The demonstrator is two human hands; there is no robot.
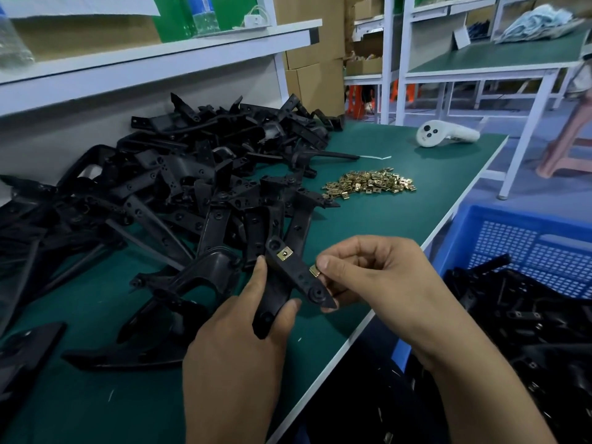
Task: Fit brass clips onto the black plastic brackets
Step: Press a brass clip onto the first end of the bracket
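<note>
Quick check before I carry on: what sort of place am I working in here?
Most likely a factory assembly bench: a pile of black plastic brackets, a heap of brass clips on a green work mat, and stacked cardboard boxes behind.

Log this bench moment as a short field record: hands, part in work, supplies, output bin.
left hand: grips held bracket
right hand: pinches loose clip at the bracket's edge
fitted clip: already on the bracket's upper end
clip pile: on green bench
bracket heap: left of the pile
blue crate: holds black brackets
</note>
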